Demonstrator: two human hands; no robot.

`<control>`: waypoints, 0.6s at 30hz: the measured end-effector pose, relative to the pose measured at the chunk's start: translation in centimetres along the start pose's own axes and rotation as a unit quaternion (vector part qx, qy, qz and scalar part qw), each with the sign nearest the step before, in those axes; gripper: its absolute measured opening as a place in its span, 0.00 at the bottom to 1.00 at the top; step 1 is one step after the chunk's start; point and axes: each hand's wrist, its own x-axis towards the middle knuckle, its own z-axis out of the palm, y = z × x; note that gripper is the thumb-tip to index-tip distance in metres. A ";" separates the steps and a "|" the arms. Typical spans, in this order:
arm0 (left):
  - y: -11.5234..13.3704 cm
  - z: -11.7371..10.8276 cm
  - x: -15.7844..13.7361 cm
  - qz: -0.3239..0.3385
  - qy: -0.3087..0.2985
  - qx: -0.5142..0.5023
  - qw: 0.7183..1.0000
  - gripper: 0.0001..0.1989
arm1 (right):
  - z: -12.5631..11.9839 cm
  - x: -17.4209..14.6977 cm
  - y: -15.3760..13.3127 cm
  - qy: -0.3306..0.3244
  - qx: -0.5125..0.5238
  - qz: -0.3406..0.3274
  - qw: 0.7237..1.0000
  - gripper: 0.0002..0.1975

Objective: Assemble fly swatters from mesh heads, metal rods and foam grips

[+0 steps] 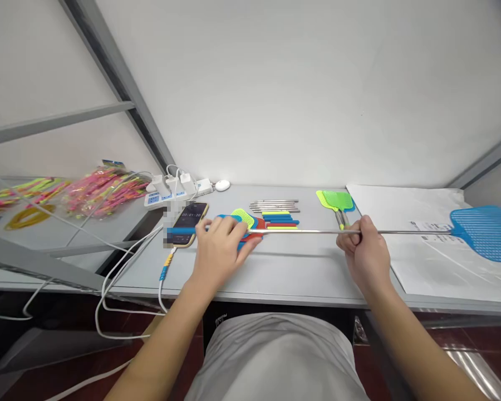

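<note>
A blue fly swatter (486, 231) with a long metal rod stretches sideways above the table, its mesh head at the far right. My left hand (223, 245) is closed around the rod's blue handle end. Farther right, my right hand (364, 250) grips the metal rod in a fist. Behind my left hand lie loose swatter heads (242, 217) in yellow, blue and red, partly hidden by it. Next to them are a row of metal rods (274, 205) and several coloured handles (280, 217). Green and yellow swatters (336, 201) lie beyond my right hand.
A phone (193, 213) showing a timer lies left of my left hand, by a power strip (165, 196) and white cables (108, 284). A white plastic bag (434, 273) covers the right side. Bagged pink and yellow items (104, 192) sit beyond the metal frame.
</note>
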 end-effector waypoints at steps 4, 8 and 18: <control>4.9 2.8 0.0 -0.044 0.078 -0.193 0.977 0.07 | 1.1 1.4 0.2 0.023 0.025 -0.010 0.999 0.24; 9.6 5.2 0.2 -0.066 -0.066 -0.600 0.795 0.15 | 2.0 1.7 0.2 0.020 0.033 -0.028 0.999 0.24; 8.8 3.3 0.4 -0.367 0.038 -0.784 0.499 0.23 | 1.6 -1.9 1.9 -0.039 -0.051 -0.027 0.998 0.26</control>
